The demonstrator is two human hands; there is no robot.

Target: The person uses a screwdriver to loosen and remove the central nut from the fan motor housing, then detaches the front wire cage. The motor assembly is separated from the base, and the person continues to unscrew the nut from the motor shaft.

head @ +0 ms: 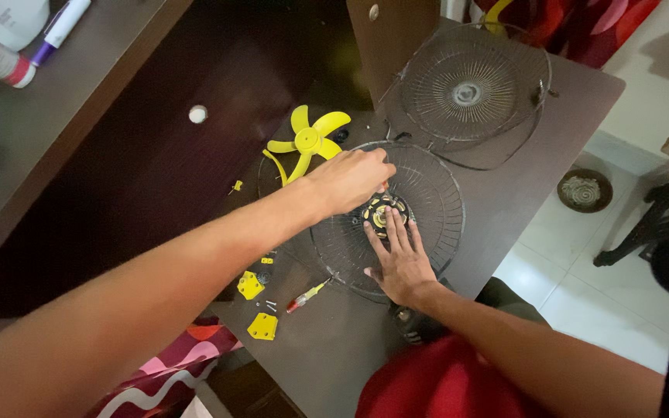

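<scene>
A round wire fan guard [435,193] lies flat on the dark brown table [505,186], with a yellow and black hub [385,213] at its middle. My right hand [400,259] rests flat on the guard, fingers spread, fingertips touching the hub. My left hand [350,178] reaches across from the left and pinches at the upper edge of the hub; whatever is between its fingers is hidden. A yellow fan blade [306,141] lies just left of the guard.
A second wire guard [470,93] leans at the table's far side. Small yellow plastic parts [262,326], screws and a red-handled screwdriver [307,296] lie near the front left. Bottles and a marker [62,27] sit on a shelf at upper left. A tiled floor lies to the right.
</scene>
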